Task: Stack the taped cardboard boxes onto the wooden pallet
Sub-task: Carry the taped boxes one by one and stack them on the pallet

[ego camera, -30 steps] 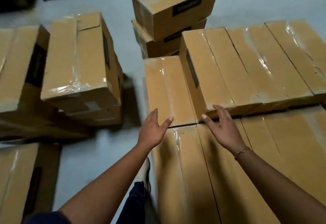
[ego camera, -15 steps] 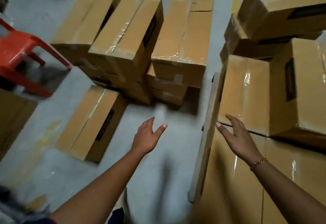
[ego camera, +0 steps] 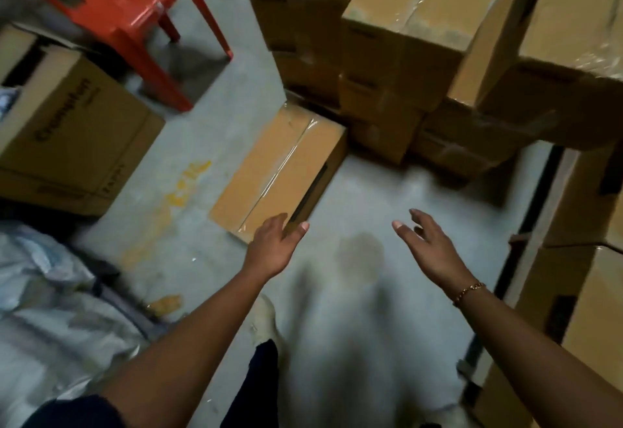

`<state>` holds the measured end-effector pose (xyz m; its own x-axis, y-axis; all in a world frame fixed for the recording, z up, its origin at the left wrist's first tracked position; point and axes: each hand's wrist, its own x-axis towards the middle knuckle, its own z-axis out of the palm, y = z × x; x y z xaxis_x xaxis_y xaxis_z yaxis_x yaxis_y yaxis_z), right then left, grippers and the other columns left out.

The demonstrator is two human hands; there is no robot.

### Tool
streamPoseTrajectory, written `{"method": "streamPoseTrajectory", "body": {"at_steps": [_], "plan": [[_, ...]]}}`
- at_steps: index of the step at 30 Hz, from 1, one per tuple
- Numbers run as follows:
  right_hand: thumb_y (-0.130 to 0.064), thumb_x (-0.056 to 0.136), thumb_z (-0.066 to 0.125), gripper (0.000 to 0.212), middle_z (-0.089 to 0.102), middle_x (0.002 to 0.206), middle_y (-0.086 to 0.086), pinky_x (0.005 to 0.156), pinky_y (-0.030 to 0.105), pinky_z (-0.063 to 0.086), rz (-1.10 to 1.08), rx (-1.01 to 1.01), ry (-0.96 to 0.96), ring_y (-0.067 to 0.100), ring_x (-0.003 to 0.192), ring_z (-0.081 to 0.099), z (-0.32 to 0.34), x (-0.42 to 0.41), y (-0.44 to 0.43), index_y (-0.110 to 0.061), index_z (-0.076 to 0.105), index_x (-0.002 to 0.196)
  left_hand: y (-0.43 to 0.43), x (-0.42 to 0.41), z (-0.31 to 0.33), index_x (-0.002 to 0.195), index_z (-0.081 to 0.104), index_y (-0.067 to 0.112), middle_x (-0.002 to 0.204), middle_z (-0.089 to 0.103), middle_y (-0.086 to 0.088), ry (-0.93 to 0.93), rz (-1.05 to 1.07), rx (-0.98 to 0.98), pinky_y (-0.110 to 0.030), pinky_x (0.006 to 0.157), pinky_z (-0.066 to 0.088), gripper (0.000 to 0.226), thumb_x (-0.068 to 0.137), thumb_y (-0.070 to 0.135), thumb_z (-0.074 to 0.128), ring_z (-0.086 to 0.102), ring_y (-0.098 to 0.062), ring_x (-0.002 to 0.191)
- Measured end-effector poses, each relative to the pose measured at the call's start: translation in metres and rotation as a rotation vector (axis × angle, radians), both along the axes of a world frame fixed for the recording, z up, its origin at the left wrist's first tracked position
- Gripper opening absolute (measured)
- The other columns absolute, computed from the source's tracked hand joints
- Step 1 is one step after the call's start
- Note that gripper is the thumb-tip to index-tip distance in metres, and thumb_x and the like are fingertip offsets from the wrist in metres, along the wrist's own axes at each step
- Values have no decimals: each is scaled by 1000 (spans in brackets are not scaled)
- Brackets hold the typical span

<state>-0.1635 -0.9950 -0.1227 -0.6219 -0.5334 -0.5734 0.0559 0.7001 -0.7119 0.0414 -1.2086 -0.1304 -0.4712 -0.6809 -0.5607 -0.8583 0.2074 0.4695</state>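
Reaching with both hands spread open and holding nothing, the left hand [ego camera: 274, 245] and right hand [ego camera: 429, 245] are nearing a lone taped cardboard box [ego camera: 279, 171] lying on the floor at centre frame, while stacked boxes [ego camera: 573, 292] are already sitting at the right edge and a pile [ego camera: 404, 40] is waiting at upper right.

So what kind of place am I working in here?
Likely a warehouse or stockroom: bare concrete floor, many taped cardboard boxes stacked about, one lying alone on the floor, and a red plastic chair.
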Motion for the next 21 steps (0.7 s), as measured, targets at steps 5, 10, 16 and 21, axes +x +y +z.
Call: {"method": "streamPoseTrajectory", "body": {"at_steps": [5, 10, 16, 21], "plan": [[-60, 97, 56, 72, 39, 161, 0, 115, 41, 38, -35, 63, -163, 22, 143, 43, -67, 80, -117, -26, 37, 157, -111, 65, -57, 154, 43, 15, 159, 42, -10, -51, -21, -14, -46, 116, 34, 73, 99, 62, 50, 42, -30, 142], [-63, 95, 57, 77, 40, 160, 2, 112, 38, 35, -77, 137, -287, 24, 143, 42, -145, 139, -202, -24, 34, 158, -204, 109, -129, 152, 44, 18, 159, 42, -7, -97, -30, -3, -49, 116, 35, 77, 95, 70, 48, 43, -30, 141], [-65, 92, 61, 86, 40, 159, 3, 117, 50, 38, -173, 185, -377, 24, 142, 43, -230, 176, -262, -22, 29, 159, -281, 138, -211, 153, 42, 16, 160, 39, -9, -164, -52, 26, -46, 119, 31, 89, 89, 78, 47, 35, -31, 147], [-63, 91, 63, 91, 32, 165, 6, 119, 52, 36, -290, 194, -421, 28, 147, 38, -289, 184, -293, -21, 24, 162, -323, 145, -269, 157, 36, 14, 163, 36, -12, -171, -8, 58, -49, 120, 29, 110, 73, 86, 40, 33, -33, 149]]}}
